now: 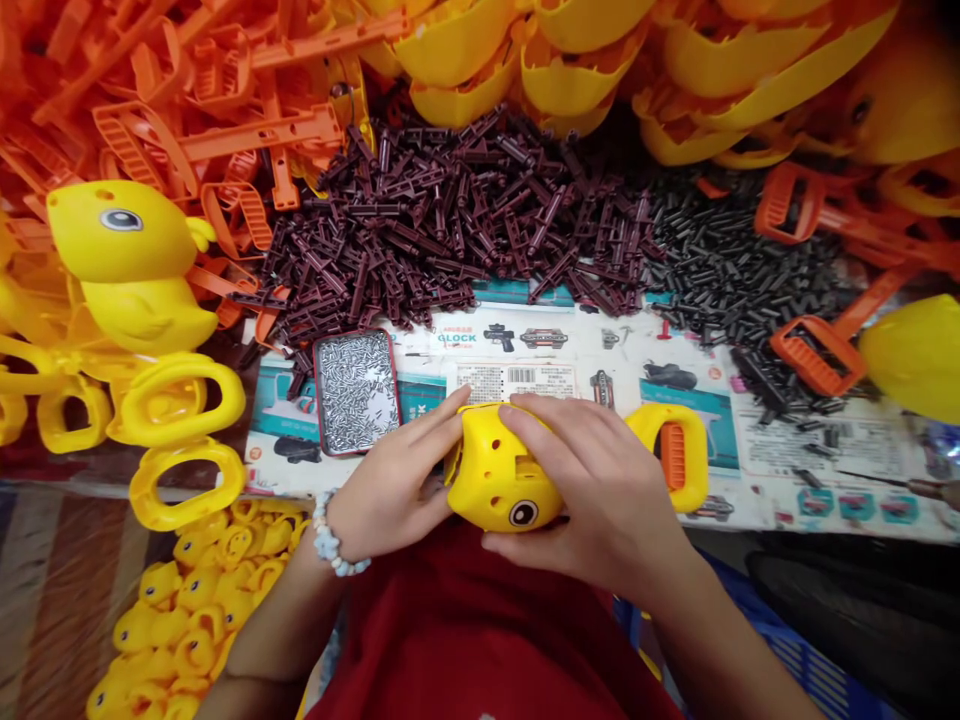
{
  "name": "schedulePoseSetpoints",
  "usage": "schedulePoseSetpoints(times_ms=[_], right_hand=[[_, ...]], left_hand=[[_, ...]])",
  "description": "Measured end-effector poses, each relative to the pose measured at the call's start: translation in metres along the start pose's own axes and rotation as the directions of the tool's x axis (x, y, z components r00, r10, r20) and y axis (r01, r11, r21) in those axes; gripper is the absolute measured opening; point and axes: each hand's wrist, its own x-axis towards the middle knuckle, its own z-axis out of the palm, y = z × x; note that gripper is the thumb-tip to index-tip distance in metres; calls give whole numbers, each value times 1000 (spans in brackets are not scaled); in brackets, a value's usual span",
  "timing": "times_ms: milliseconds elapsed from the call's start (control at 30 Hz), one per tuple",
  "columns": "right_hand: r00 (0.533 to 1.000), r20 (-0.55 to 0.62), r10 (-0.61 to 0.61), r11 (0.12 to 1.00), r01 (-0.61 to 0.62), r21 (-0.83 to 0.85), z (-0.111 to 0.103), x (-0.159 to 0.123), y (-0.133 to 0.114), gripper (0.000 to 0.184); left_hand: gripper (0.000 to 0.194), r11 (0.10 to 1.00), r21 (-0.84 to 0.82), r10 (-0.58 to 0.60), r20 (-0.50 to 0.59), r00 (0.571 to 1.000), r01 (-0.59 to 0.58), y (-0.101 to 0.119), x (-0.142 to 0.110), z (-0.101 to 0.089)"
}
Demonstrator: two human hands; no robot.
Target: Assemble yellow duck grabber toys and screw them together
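Orange plastic frames [142,130] fill the upper left, beside a heap of dark maroon moulded parts [450,210]; black plastic tubes [735,250] lie to their right. Below, the printed carton sheet [600,340] reads "GLOCK"; its barcode label is too small to read. Your left hand [390,470] and right hand [592,480] grip the yellow plastic duck shell [502,490] from both sides at the sheet's near edge, hiding its top. A red-rimmed tray of metal pins [356,392] lies just beyond your left hand.
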Motion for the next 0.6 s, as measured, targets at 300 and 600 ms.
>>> schedulePoseSetpoints(times_ms=[300,600], right_hand=[[997,25,71,997,-70,-34,0,1,-6,78],[989,132,72,990,-55,-129,1,0,-11,83]], left_hand=[[101,968,-230,-90,52,995,100,-6,-7,9],[95,985,-158,-59,104,993,76,-3,-4,5]])
